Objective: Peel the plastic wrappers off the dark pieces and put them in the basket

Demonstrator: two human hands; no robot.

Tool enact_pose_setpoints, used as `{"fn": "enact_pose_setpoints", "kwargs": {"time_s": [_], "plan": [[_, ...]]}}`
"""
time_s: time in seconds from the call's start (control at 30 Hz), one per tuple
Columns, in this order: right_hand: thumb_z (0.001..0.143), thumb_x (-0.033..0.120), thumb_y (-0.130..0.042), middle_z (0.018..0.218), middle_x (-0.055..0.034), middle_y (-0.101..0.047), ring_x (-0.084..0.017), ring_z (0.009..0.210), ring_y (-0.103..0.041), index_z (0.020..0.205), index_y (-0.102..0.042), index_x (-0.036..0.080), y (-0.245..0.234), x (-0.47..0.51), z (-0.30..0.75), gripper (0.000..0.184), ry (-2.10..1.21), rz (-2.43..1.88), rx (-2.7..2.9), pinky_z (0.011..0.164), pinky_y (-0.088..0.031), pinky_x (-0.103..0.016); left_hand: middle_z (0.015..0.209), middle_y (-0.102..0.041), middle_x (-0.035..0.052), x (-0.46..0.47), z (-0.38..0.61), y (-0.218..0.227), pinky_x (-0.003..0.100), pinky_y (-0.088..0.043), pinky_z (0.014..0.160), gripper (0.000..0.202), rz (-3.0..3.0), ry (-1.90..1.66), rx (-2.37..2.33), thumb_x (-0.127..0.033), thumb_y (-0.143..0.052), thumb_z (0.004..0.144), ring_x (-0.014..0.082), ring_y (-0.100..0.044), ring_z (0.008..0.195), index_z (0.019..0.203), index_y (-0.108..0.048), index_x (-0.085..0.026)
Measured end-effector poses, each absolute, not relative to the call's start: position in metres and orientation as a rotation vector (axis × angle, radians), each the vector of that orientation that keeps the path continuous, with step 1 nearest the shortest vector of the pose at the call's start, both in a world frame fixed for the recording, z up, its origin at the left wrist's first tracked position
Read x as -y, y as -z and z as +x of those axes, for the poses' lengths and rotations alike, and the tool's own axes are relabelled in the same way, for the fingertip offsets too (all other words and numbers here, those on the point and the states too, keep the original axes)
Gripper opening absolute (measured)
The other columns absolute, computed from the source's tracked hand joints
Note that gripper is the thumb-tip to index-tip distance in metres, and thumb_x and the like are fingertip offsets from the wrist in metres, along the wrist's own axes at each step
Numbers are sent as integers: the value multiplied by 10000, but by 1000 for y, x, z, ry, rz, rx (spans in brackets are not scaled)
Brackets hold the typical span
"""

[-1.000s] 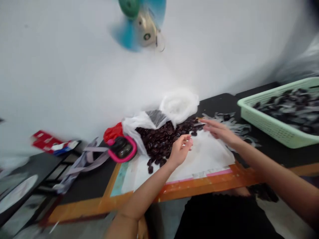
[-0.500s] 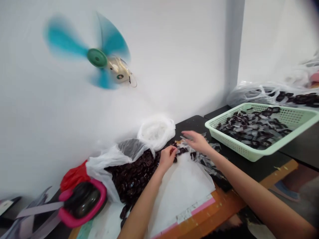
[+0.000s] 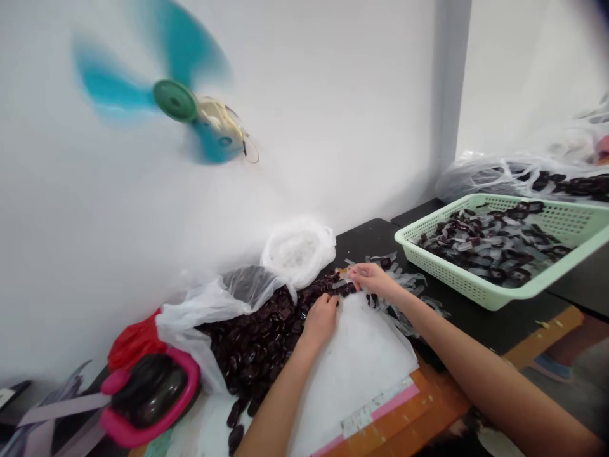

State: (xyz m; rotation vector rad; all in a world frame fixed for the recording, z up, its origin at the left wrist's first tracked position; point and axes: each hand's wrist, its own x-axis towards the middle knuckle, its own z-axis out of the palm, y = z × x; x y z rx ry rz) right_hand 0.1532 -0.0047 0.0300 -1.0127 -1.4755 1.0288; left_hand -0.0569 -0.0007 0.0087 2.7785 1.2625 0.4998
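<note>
the work seems partway: a large heap of dark pieces waits by the left hand, whose hold is hidden, the right hand pinches narrowly near pale strips, catch unclear, and similar pieces already lie among strips in the green basket

Left hand lay back upward, fingers curled; its bare forearm pointed toward 1 o'clock. Right hand sat apart at 2 o'clock from it, fingers bent; right forearm aimed toward 10.
</note>
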Motion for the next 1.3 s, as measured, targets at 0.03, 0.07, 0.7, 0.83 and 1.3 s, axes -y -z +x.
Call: {"fn": "enact_pose_setpoints", "kwargs": {"time_s": [0.03,0.07,0.7,0.83,1.3], "plan": [[783,502,-563,553,12,-557,-74,417,-345,748,-542,170,-31,6,153,335,-1098,-996,1433,394,-221,-204,975,-555,100,1,-56,-7,341,-431,830,320,2777,-526,-1284,-116,-369,857,221,-539,941,1098,-571,-172],[773,515,-573,571,6,-577,-68,407,-319,782,-544,173,-31,7,152,343,-1163,-982,1393,378,-194,-201,968,-556,102,1,-55,-6,348,-429,837,312,2759,-563,-1297,-116,-357,862,224,-536,944,1081,-573,-164],[797,521,-560,477,46,-527,-111,414,-490,839,-448,213,-25,13,135,330,-1304,-974,1341,430,-415,-209,800,-637,38,1,-43,2,219,-463,580,391,1055,-1169,-845,-335,-735,669,101,-591,612,985,-627,-132],[831,509,-517,446,59,-493,-100,390,-458,806,-408,215,-26,16,129,315,-1309,-937,1389,411,-377,-195,844,-657,58,2,-45,2,216,-463,614,379,1019,-1177,-825,-297,-742,670,102,-600,654,996,-650,-125],[790,504,-597,564,77,-430,-45,408,-244,826,-407,222,-23,12,129,343,-1664,-708,1031,421,-313,-178,738,-594,-7,9,-41,1,201,-406,561,242,1127,-1138,-754,-287,-711,682,63,-523,557,867,-637,-149]]}}
